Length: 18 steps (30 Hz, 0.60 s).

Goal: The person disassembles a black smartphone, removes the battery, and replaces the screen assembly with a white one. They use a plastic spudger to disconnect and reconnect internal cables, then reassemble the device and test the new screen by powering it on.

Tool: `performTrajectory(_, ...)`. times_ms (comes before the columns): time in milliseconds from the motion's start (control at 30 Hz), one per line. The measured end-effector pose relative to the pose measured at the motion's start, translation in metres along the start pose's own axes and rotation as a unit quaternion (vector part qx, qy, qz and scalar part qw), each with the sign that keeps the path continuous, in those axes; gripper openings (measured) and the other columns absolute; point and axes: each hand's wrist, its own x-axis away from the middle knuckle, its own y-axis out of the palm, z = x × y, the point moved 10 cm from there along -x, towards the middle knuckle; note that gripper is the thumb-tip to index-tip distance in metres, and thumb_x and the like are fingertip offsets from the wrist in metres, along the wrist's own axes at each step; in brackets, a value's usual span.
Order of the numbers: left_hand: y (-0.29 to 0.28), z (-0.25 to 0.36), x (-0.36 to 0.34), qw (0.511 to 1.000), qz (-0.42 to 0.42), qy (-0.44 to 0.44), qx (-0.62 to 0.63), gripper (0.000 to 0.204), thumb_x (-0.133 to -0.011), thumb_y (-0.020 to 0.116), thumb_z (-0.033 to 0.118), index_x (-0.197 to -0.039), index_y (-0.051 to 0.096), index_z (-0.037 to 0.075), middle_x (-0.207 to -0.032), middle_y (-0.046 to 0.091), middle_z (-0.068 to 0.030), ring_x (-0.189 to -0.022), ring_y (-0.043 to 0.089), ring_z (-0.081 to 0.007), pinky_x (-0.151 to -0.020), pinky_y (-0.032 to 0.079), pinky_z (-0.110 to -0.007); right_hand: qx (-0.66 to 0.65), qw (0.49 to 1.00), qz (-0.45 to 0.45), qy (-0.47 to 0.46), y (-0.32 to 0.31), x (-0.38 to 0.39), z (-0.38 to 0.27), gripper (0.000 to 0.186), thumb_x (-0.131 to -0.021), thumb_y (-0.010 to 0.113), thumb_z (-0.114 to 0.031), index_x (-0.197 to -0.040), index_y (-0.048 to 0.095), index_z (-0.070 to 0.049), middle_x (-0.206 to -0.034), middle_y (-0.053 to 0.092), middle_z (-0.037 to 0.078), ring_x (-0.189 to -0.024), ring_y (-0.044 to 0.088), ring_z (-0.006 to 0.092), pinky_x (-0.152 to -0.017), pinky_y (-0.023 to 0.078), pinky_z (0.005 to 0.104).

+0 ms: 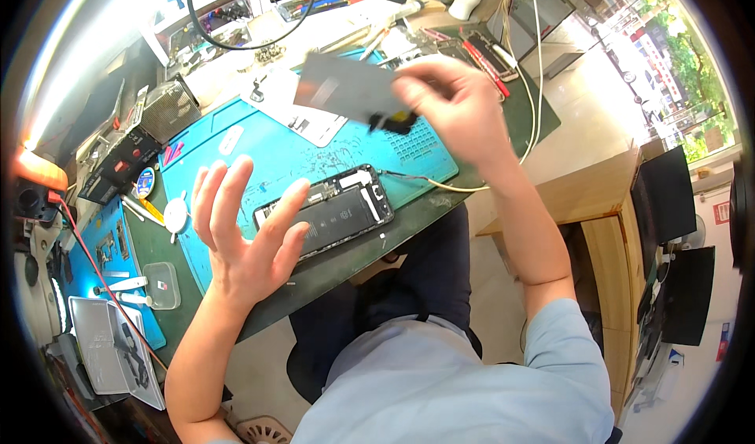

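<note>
My right hand (462, 112) is raised above the far right of the blue repair mat (275, 165). Its fingers pinch the right edge of a phone screen (340, 88), a thin dark grey panel with a black flex cable dangling at one corner. The panel is slightly blurred. On the mat's near edge lies an opened phone (342, 216), its black battery and inner parts bare. A thin cable (429, 180) runs to the phone's upper right end. My left hand (240, 243) hovers at the phone's left end, fingers spread, holding nothing and covering part of the phone.
A white sheet (318, 125) with small parts lies behind the phone. Metal-cased equipment (153, 125) stands at the left, near a clear plastic box (162, 285) and an open tray (102, 338). Tools (311, 3) crowd the far side. A black cable loop (252, 47) hangs overhead.
</note>
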Motion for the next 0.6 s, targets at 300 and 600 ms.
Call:
performTrajectory(300,0.008,-0.015,-0.001,0.998,-0.033,-0.046,0.005,0.059,-0.093,0.075,0.023,-0.148,0.056,0.012,-0.158,0.038,-0.0185,-0.148,0.033,-0.0404,-0.124,0.025,-0.059,-0.251,0.929,0.119,0.244,-0.099,-0.008,0.121,0.026,-0.093,0.078,-0.014,-0.116,0.068,-0.008,-0.094,0.068,-0.005,-0.069,0.052,0.0004,-0.052,0.033,0.0182)
performTrajectory(600,0.007,-0.018,-0.001,0.998,-0.036,-0.06,0.004,0.063,-0.09,0.076,0.018,-0.148,0.054,0.008,-0.157,0.039,-0.0181,-0.147,0.034,-0.0396,-0.124,0.024,-0.057,0.484,0.829,0.275,-0.046,-0.119,-0.013,0.051,0.016,-0.088,0.077,-0.024,-0.102,0.077,-0.016,-0.085,0.074,0.002,-0.093,0.066,0.0247,-0.076,0.057,0.038)
